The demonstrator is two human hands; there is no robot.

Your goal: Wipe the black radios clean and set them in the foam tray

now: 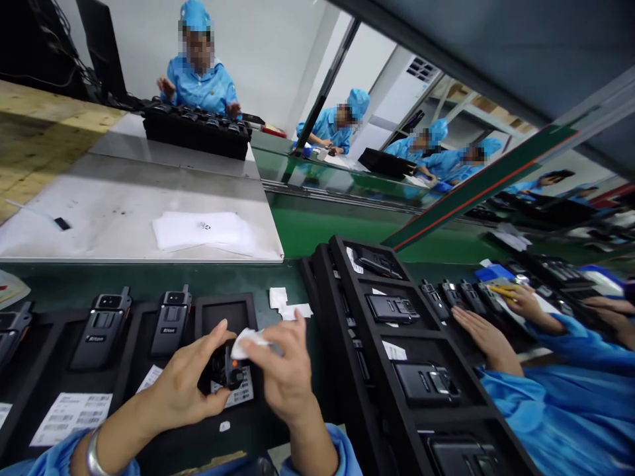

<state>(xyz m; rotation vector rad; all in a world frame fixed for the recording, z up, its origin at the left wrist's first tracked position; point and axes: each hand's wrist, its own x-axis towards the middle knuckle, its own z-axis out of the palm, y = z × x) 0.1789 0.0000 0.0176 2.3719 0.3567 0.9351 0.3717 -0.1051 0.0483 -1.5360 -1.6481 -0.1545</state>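
Left hand (183, 380) holding radio (225, 368), stacked trays (414, 332) alongside, white papers (198, 231) beyond

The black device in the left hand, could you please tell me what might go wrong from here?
The black device might slip from the left hand, dropping into the black tray beneath. The right hand, holding a white wipe, might knock the stacked trays nearby if it swings outward.

A crumpled white cloth (245, 342) touches the held, orange-dotted black handset (229, 371)

Black device (228, 371), white cloth (245, 342)
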